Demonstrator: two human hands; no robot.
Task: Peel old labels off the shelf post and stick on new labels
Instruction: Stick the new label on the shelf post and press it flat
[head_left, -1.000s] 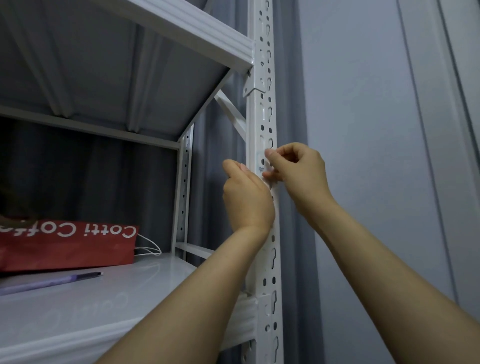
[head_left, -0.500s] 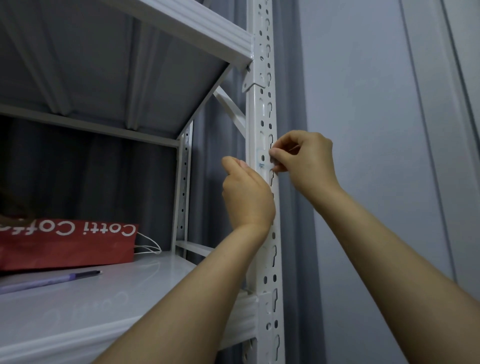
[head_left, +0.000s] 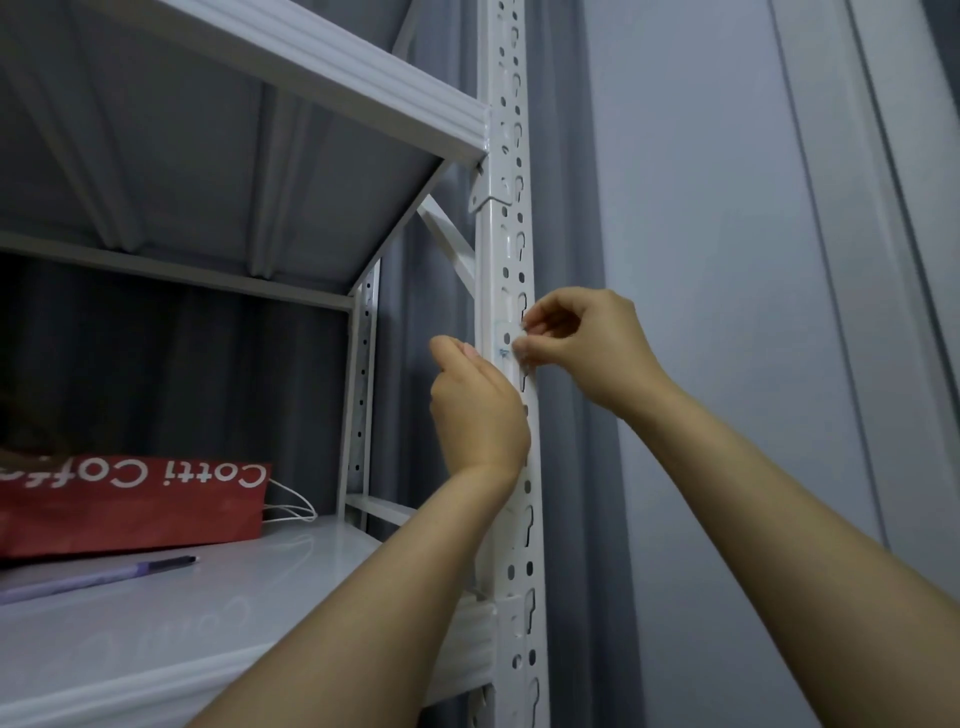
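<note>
Hands meet at the white shelf post (head_left: 511, 249) in our head view; our right hand (head_left: 587, 353) pinches the right edge of a small pale label (head_left: 505, 343) stuck on the post's front, fingers (head_left: 525, 347) curled onto it; our left hand (head_left: 475, 410) rests against the post just below the label, and we cannot tell its grip; a red paper bag (head_left: 130, 499) and a pen (head_left: 104, 574) lie on the shelf (head_left: 156, 649) to the left.
</note>
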